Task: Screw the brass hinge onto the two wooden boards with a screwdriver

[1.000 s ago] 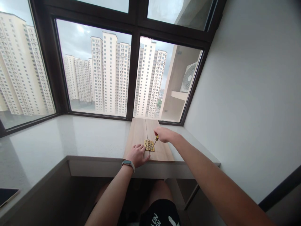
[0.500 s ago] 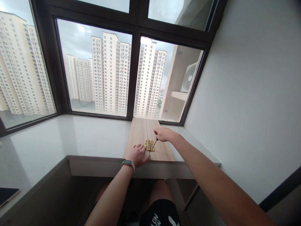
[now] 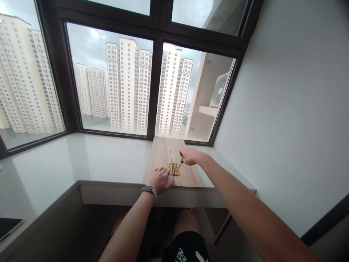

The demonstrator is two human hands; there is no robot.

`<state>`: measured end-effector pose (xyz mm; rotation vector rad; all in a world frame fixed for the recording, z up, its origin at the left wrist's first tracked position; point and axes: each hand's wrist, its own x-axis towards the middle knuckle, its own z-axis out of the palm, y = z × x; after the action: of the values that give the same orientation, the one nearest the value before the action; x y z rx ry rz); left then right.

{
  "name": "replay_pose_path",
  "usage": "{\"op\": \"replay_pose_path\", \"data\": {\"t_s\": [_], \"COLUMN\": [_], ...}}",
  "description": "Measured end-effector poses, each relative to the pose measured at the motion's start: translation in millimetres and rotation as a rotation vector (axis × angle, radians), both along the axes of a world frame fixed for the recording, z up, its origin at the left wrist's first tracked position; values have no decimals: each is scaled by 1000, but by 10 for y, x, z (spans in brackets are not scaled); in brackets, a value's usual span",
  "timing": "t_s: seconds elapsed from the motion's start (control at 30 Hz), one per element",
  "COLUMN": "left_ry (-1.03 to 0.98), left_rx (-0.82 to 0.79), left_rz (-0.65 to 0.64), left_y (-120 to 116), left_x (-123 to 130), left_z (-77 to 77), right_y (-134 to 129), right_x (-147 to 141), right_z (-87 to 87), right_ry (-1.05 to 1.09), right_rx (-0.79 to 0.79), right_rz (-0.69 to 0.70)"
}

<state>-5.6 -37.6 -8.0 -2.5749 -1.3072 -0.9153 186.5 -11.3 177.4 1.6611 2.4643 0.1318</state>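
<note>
Two light wooden boards (image 3: 161, 154) lie side by side on the white sill, joined by a brass hinge (image 3: 173, 169) across their seam. My left hand (image 3: 160, 180), with a watch on its wrist, presses flat on the left board just beside the hinge. My right hand (image 3: 191, 155) grips a small screwdriver (image 3: 180, 162) with a yellow handle, its tip angled down onto the right leaf of the hinge.
The white sill (image 3: 81, 160) runs left under the dark-framed windows (image 3: 155, 83). A white wall (image 3: 286, 109) closes the right side. A dark flat device (image 3: 8, 226) lies at the lower left edge. My knees are under the sill's front edge.
My right hand has twisted slightly on the screwdriver, so the yellow handle shows, hides and shows again. The left hand and boards have stayed put.
</note>
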Motion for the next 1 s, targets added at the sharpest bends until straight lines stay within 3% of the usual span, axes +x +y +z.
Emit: {"op": "replay_pose_path", "data": {"t_s": [0.23, 1.0], "left_ry": [-1, 5], "left_rx": [-1, -7], "left_rz": [-1, 6], "left_y": [4, -4], "left_x": [3, 5], "left_z": [2, 12], "right_y": [-7, -19], "right_x": [-4, -43], "right_z": [-14, -52], "right_ry": [-39, -8], "right_rx": [94, 82], "right_rz": [34, -60]}}
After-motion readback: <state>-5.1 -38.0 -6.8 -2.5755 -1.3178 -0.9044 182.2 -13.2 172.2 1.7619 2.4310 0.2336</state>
